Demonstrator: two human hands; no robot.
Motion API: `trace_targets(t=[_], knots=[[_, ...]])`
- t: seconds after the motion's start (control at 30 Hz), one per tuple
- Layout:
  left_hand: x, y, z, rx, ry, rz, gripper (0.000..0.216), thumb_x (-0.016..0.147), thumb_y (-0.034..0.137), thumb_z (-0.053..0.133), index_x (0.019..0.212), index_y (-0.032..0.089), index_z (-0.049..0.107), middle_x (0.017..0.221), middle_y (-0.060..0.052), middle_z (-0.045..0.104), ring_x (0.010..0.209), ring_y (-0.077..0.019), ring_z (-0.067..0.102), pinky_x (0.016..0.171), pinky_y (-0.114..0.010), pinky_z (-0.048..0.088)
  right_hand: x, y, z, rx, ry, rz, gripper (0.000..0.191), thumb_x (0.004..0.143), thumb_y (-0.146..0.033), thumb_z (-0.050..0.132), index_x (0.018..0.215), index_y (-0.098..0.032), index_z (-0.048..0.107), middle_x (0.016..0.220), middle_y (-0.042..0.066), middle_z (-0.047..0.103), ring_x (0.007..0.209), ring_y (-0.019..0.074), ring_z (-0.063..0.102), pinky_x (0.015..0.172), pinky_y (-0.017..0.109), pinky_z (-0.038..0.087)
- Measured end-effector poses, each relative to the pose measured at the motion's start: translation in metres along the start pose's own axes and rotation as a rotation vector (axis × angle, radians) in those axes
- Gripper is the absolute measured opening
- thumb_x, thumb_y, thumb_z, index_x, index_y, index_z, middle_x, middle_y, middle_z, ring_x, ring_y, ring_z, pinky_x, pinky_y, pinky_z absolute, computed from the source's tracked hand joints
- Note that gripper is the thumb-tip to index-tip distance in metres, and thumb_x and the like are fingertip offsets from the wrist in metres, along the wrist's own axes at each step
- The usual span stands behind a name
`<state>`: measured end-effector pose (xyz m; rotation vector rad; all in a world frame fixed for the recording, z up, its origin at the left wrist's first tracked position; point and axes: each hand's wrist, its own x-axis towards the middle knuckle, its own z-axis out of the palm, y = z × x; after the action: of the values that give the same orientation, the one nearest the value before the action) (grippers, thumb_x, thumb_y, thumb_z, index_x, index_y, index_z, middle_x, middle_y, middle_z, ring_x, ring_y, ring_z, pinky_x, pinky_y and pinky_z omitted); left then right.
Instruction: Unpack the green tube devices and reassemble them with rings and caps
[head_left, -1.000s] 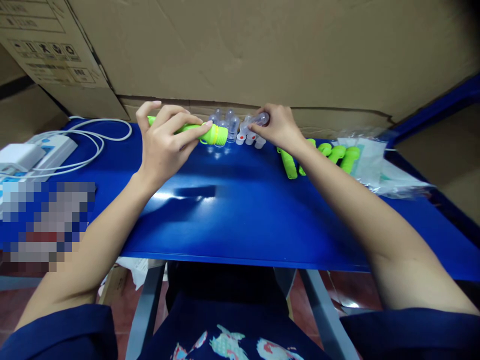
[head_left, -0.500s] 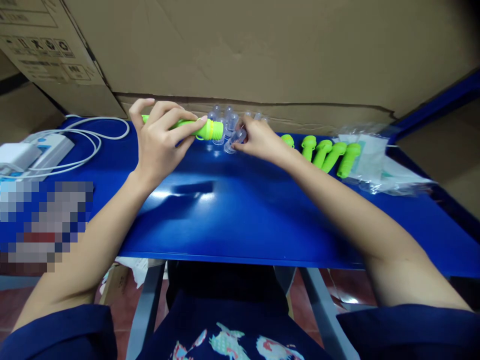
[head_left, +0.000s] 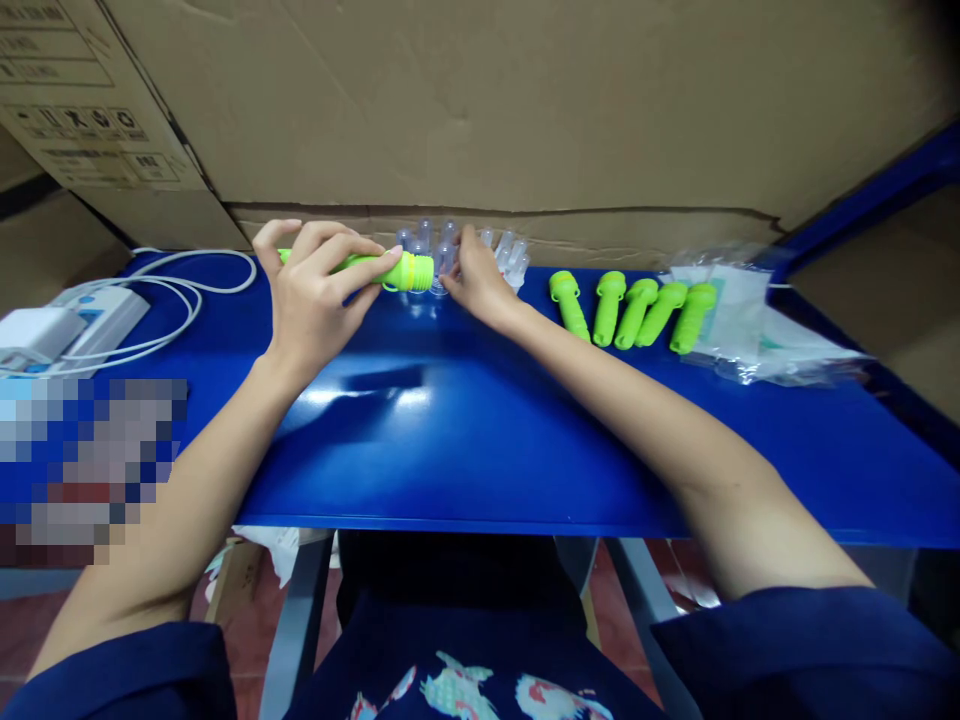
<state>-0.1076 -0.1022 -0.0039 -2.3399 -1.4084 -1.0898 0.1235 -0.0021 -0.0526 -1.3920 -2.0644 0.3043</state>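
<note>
My left hand (head_left: pixel 319 285) is wrapped round a lime-green, flashlight-shaped plastic tube (head_left: pixel 411 271), held level above the blue table with its ribbed, open-looking end to the right. My right hand (head_left: pixel 480 280) has thumb and fingers closed on a clear, dome-topped plastic cap (head_left: pixel 445 258), which stands upright at the table's back. Other clear caps (head_left: pixel 424 236) stand close beside it on the left. Behind my right hand, more slim clear pieces (head_left: pixel 505 246) stand grouped together, partly hidden by the hand.
Several lime-green tubes (head_left: pixel 609 308) lie in a row right of my right forearm. Beside them is a clear plastic bag (head_left: pixel 739 330) with white sheets. White chargers and a cable (head_left: pixel 191 290) lie at left. A cardboard wall (head_left: pixel 525 110) closes the table's back.
My right hand has shifted left, and the clear cap in its fingers has gone from tilted to upright beside the others. My left hand still holds the green tube.
</note>
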Motion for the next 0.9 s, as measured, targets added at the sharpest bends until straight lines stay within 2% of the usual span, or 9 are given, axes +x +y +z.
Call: trace_targets(t=[0.13, 0.23, 0.4, 0.5, 0.6, 0.67, 0.7, 0.77, 0.9], knots=[[0.001, -0.005, 0.000, -0.026, -0.009, 0.013, 0.025, 0.104, 0.044, 0.057, 0.122, 0.040, 0.074, 0.121, 0.003, 0.079, 0.128, -0.0244, 0.062, 0.130, -0.061, 0.022, -0.006, -0.009, 0.001, 0.007, 0.041, -0.004, 0.047, 0.094, -0.009, 0.057, 0.139, -0.016, 0.044, 0.143, 0.022, 0.054, 0.131, 0.0310, 0.062, 0.106, 0.050, 0.057], [0.000, -0.012, 0.001, -0.039, -0.014, 0.030, 0.027, 0.101, 0.044, 0.059, 0.124, 0.042, 0.073, 0.120, 0.004, 0.079, 0.123, -0.0262, 0.063, 0.126, -0.063, 0.027, -0.042, -0.027, -0.017, 0.011, 0.111, -0.131, 0.041, 0.101, -0.019, 0.052, 0.142, -0.020, 0.048, 0.141, 0.019, 0.058, 0.122, 0.0286, 0.067, 0.101, 0.047, 0.059], [0.000, -0.018, 0.007, -0.086, -0.057, -0.084, 0.043, 0.092, 0.055, 0.065, 0.123, 0.027, 0.076, 0.112, -0.004, 0.081, 0.103, -0.0272, 0.069, 0.109, -0.049, 0.047, -0.134, -0.078, -0.064, 0.227, 0.026, -0.626, 0.039, 0.103, -0.027, 0.050, 0.141, -0.026, 0.059, 0.104, 0.005, 0.074, 0.074, 0.0153, 0.068, 0.070, 0.030, 0.062], [0.000, -0.010, 0.011, -0.174, -0.120, -0.237, 0.050, 0.090, 0.061, 0.064, 0.113, 0.020, 0.078, 0.103, -0.008, 0.080, 0.085, -0.0246, 0.071, 0.088, -0.037, 0.054, -0.180, -0.114, -0.087, 0.245, -0.121, -0.833, 0.026, 0.096, -0.030, 0.064, 0.118, -0.036, 0.076, 0.082, -0.003, 0.074, 0.058, 0.0118, 0.062, 0.054, 0.026, 0.056], [-0.002, 0.001, 0.015, -0.314, -0.204, -0.347, 0.053, 0.086, 0.065, 0.066, 0.101, 0.016, 0.076, 0.088, -0.008, 0.078, 0.076, -0.0218, 0.069, 0.073, -0.030, 0.051, -0.215, -0.140, -0.106, 0.236, -0.141, -0.699, 0.007, 0.088, -0.044, 0.073, 0.084, -0.044, 0.079, 0.065, -0.010, 0.068, 0.041, 0.0111, 0.050, 0.038, 0.029, 0.045], [-0.004, 0.009, 0.022, -0.396, -0.297, -0.396, 0.057, 0.082, 0.070, 0.067, 0.096, 0.015, 0.075, 0.080, -0.007, 0.076, 0.074, -0.0218, 0.068, 0.066, -0.027, 0.048, -0.231, -0.144, -0.120, 0.164, -0.075, -0.388, 0.007, 0.080, -0.044, 0.081, 0.085, -0.048, 0.080, 0.055, -0.014, 0.062, 0.035, 0.0103, 0.041, 0.034, 0.032, 0.039], [-0.006, 0.013, 0.026, -0.430, -0.349, -0.408, 0.059, 0.080, 0.071, 0.067, 0.094, 0.014, 0.074, 0.078, -0.007, 0.076, 0.073, -0.0218, 0.068, 0.063, -0.026, 0.046, -0.236, -0.142, -0.128, 0.160, -0.046, -0.385, 0.019, 0.076, -0.038, 0.084, 0.089, -0.051, 0.080, 0.051, -0.015, 0.058, 0.033, 0.0090, 0.036, 0.032, 0.031, 0.034], [-0.007, 0.021, 0.034, -0.474, -0.427, -0.410, 0.060, 0.078, 0.073, 0.068, 0.091, 0.014, 0.073, 0.076, -0.007, 0.076, 0.072, -0.0212, 0.068, 0.061, -0.025, 0.045, -0.240, -0.131, -0.143, 0.171, -0.259, -0.688, 0.041, 0.072, -0.032, 0.089, 0.107, -0.052, 0.080, 0.059, -0.015, 0.065, 0.033, 0.0052, 0.036, 0.030, 0.027, 0.031], [-0.007, 0.035, 0.049, -0.460, -0.508, -0.397, 0.060, 0.078, 0.073, 0.065, 0.084, 0.014, 0.073, 0.072, -0.006, 0.075, 0.065, -0.0173, 0.063, 0.058, -0.023, 0.041, -0.243, -0.108, -0.166, 0.038, -0.379, -0.723, 0.014, 0.067, -0.039, 0.088, 0.077, -0.044, 0.080, 0.068, -0.013, 0.071, 0.034, 0.0049, 0.039, 0.025, 0.027, 0.013]])
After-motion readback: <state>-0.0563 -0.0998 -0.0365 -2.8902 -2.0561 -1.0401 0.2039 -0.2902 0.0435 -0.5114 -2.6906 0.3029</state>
